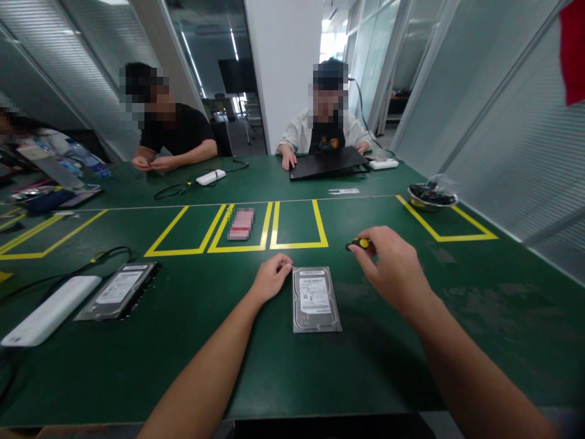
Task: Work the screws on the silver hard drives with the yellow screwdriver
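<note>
A silver hard drive (316,299) with a white label lies flat on the green table in front of me. At its far left corner is my left hand (273,277), fingers curled together and the fingertips against the drive's edge. To the right of the drive and above the tabletop, my right hand (388,259) pinches a small yellow and black tool (359,243) between thumb and fingers. The tool's exact kind is partly hidden by the fingers.
Another hard drive (119,291) and a white power strip (52,310) with black cable lie left. Yellow tape frames mark the table, one around a pink packet (241,224). A metal bowl (432,196) of dark parts stands right. Across the table, a person handles a black panel (329,163).
</note>
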Action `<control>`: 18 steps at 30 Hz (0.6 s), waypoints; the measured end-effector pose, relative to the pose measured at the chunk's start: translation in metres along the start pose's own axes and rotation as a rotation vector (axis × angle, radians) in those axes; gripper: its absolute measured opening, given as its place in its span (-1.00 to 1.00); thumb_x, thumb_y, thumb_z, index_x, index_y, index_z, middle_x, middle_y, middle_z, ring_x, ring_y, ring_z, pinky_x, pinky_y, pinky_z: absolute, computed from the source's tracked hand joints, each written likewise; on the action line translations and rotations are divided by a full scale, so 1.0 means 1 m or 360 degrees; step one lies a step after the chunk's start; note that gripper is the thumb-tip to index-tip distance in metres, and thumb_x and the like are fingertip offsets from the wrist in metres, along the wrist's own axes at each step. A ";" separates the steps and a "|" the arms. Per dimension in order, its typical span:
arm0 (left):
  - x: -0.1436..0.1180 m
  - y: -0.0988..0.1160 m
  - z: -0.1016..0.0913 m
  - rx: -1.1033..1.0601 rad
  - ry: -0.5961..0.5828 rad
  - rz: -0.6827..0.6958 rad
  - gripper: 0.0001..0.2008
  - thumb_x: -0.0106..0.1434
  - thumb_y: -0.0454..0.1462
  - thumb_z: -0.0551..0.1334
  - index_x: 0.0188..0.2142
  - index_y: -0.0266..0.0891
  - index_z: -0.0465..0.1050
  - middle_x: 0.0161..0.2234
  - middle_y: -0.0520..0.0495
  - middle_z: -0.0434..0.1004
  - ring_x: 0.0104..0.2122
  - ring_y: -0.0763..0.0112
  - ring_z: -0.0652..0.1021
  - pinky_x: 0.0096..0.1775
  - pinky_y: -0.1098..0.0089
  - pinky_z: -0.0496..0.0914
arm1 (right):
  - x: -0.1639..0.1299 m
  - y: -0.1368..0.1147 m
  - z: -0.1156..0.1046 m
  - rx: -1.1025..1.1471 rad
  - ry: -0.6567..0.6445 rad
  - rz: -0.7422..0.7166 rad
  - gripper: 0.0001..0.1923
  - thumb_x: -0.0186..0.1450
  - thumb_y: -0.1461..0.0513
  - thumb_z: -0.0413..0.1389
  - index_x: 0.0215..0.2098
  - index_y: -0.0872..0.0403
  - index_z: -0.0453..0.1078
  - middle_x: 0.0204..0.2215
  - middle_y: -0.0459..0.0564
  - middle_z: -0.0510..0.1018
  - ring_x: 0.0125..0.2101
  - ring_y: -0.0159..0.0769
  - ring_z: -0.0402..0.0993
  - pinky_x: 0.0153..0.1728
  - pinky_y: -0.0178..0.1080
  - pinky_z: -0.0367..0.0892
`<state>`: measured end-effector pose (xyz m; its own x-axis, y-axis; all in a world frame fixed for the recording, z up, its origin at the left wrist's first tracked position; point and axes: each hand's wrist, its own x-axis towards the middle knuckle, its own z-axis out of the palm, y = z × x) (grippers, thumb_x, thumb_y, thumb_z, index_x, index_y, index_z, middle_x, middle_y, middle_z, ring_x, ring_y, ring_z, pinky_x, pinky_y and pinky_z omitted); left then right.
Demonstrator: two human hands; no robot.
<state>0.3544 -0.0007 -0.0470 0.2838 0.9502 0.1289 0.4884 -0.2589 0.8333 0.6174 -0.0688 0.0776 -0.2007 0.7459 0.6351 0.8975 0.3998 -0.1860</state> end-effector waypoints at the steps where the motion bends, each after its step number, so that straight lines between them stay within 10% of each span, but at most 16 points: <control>1: 0.000 0.001 0.000 0.0009 -0.0003 0.0001 -0.83 0.28 -0.20 0.13 -0.27 -0.23 0.42 -0.37 -0.02 0.54 -0.35 0.37 0.52 -0.28 0.40 0.35 | -0.008 0.004 0.007 0.0001 -0.0008 0.0036 -0.92 0.33 0.23 0.07 -0.24 0.08 0.33 -0.37 0.03 0.46 -0.35 -0.21 0.41 -0.32 -0.20 0.31; 18: -0.004 0.009 0.003 0.0219 -0.0002 0.0057 -0.84 0.28 -0.22 0.11 -0.32 -0.22 0.43 -0.43 0.02 0.49 -0.41 0.41 0.48 -0.34 0.43 0.28 | -0.071 0.036 0.069 0.0043 -0.0153 0.0238 -0.92 0.35 0.22 0.05 -0.22 0.07 0.29 -0.24 0.09 0.44 -0.24 -0.16 0.43 -0.25 -0.18 0.40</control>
<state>0.3601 -0.0069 -0.0419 0.3039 0.9398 0.1562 0.5867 -0.3138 0.7466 0.6373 -0.0707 -0.0262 -0.1037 0.8452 0.5243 0.9095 0.2940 -0.2940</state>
